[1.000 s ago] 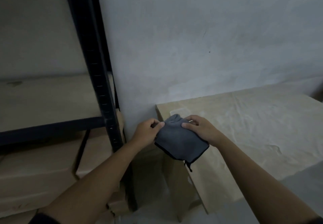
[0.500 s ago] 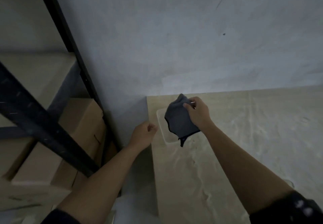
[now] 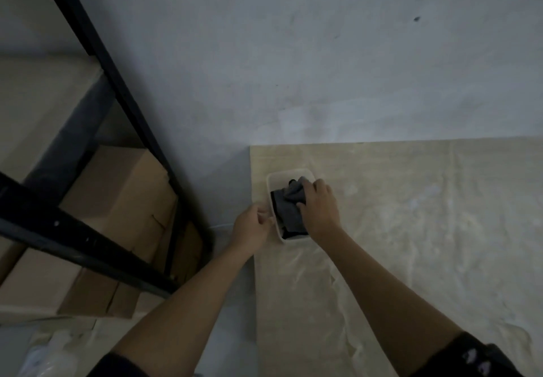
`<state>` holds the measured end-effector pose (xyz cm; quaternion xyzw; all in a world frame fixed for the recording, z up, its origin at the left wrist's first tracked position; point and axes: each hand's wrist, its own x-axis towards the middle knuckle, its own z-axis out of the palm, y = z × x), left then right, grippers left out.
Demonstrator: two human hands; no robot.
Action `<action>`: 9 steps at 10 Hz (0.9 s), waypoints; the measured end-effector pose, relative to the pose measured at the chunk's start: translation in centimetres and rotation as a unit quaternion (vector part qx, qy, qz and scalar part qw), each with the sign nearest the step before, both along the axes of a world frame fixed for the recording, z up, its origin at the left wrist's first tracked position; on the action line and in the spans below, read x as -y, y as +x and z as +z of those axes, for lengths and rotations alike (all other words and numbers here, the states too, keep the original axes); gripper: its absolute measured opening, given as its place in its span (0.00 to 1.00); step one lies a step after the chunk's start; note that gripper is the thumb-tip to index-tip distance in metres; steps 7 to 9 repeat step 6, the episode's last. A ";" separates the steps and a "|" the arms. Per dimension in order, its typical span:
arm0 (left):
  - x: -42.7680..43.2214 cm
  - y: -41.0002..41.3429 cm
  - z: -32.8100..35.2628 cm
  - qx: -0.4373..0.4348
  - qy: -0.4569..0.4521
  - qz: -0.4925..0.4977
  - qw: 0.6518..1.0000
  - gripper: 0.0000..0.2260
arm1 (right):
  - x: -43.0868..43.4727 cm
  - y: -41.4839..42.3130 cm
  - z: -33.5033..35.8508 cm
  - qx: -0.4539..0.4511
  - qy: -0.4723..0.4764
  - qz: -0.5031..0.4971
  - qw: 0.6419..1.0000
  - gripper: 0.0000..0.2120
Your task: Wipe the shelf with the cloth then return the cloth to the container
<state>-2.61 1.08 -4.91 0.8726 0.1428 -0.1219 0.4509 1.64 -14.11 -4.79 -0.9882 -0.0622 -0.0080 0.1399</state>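
The grey cloth (image 3: 289,207) with dark edging lies bunched inside a small white container (image 3: 271,178) near the left rear corner of a pale table (image 3: 411,229). My right hand (image 3: 320,207) rests on top of the cloth, fingers curled into it, pressing it down into the container. My left hand (image 3: 252,225) grips the container's left rim at the table's edge. The black metal shelf frame (image 3: 97,50) stands to the left.
Cardboard boxes (image 3: 117,200) sit under the shelf frame's lower beam (image 3: 73,241). A grey wall (image 3: 293,53) runs behind the table. A clear plastic bottle (image 3: 50,353) shows at the bottom left. The table carries a wrinkled pale cover.
My right hand carried the cloth from the table's edge over the container and pushed it down inside. My left hand let go of the cloth and took hold of the container's rim.
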 end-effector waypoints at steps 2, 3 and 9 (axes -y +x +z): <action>0.3 0.1 -0.6 0.018 -0.047 0.018 0.999 0.04 | -0.8 0.7 -1.0 -0.113 -0.061 0.033 0.991 0.23; 0.4 0.3 -0.7 0.013 -0.057 0.033 0.998 0.09 | -0.8 1.2 -1.3 -0.129 -0.050 0.041 0.989 0.23; 0.0 0.5 0.2 -0.003 -0.039 0.020 0.999 0.05 | 0.3 2.8 2.6 -0.195 -0.019 0.070 0.978 0.17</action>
